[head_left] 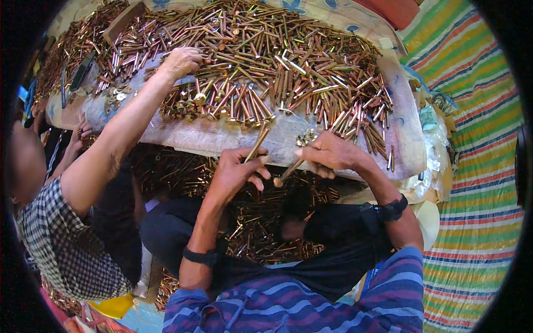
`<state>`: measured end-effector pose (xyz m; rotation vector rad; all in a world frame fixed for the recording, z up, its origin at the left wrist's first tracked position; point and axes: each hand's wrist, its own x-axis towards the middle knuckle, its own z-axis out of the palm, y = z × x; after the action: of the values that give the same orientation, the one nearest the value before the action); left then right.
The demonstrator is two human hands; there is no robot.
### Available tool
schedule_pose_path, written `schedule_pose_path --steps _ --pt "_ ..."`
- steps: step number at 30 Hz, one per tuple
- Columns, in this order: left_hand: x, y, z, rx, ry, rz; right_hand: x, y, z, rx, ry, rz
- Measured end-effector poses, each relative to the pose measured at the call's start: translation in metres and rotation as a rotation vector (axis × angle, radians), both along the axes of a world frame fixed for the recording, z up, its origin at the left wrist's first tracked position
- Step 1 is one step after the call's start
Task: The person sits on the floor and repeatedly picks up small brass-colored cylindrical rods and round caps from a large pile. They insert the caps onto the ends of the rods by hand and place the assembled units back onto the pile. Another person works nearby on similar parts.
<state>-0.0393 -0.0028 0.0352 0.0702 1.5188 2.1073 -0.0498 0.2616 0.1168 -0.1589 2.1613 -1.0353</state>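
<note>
Over the near edge of the cloth-covered table (pixel 216 141), my left hand (pixel 232 171) is closed around a few long brassy bolts (pixel 257 142), which stick up between thumb and fingers. To its right, my right hand (pixel 331 152) pinches a single bolt (pixel 288 172) that slants down to the left, its round head lowest and near my left fingertips. Just beyond the right hand lies a small cluster of shiny metal pieces (pixel 307 136), like nuts or washers. A large heap of copper-coloured bolts (pixel 239 47) spreads across the table behind both hands.
At my left, a co-worker's hand (pixel 182 62) reaches into the heap from a checked sleeve (pixel 66 244). More bolts (pixel 252 222) lie below the table, between my legs. Clear plastic bags (pixel 436 150) sit at the table's right end, beside a striped sheet (pixel 472 166).
</note>
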Motion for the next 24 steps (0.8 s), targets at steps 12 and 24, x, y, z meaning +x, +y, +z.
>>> schedule_pose_path --steps 12,24 --pt "0.007 0.003 0.006 -0.089 -0.045 -0.343 0.000 -0.031 0.000 -0.378 0.154 -0.064" --pt "0.007 0.004 0.013 -0.077 -0.117 -0.203 -0.011 -0.027 -0.005 -0.365 0.275 -0.156"
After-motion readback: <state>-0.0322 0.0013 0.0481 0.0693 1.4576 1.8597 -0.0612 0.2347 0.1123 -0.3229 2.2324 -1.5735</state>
